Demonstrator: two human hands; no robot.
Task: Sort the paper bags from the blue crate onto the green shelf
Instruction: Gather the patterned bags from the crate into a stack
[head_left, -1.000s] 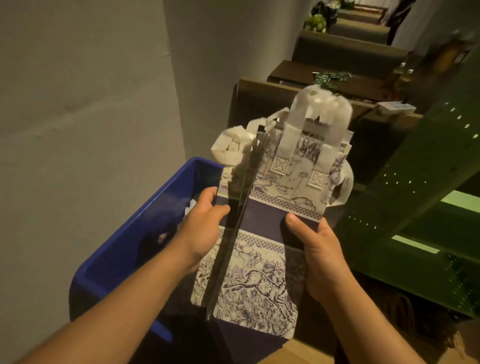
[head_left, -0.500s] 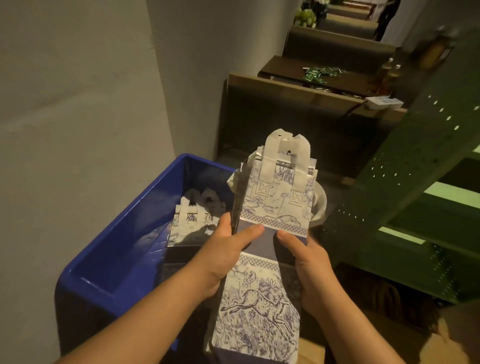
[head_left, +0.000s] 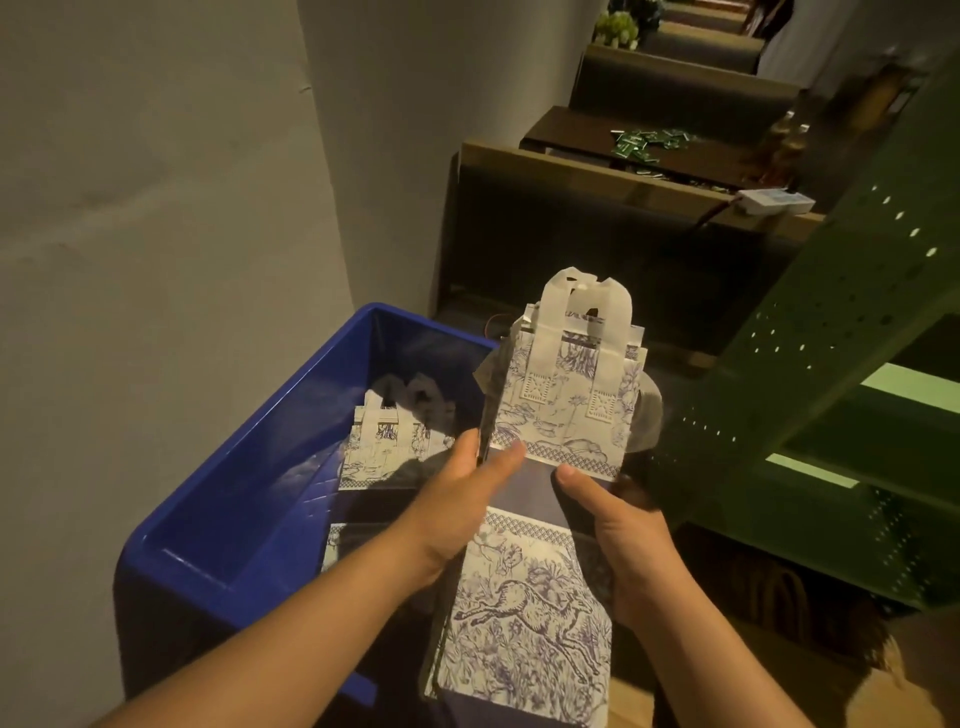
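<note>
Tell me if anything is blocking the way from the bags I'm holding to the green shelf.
Nothing visible blocks it. The flat stack of printed paper bags is held by the left hand and right hand, and the green shelf stands open immediately to the right, with only air between.

Your left hand (head_left: 462, 499) and right hand (head_left: 621, 540) are bare, with no gloves, rings or watch showing. Both forearms are uncovered up to the near edge of view; you have short, plain nails on your fingers (head_left: 569, 475).
</note>
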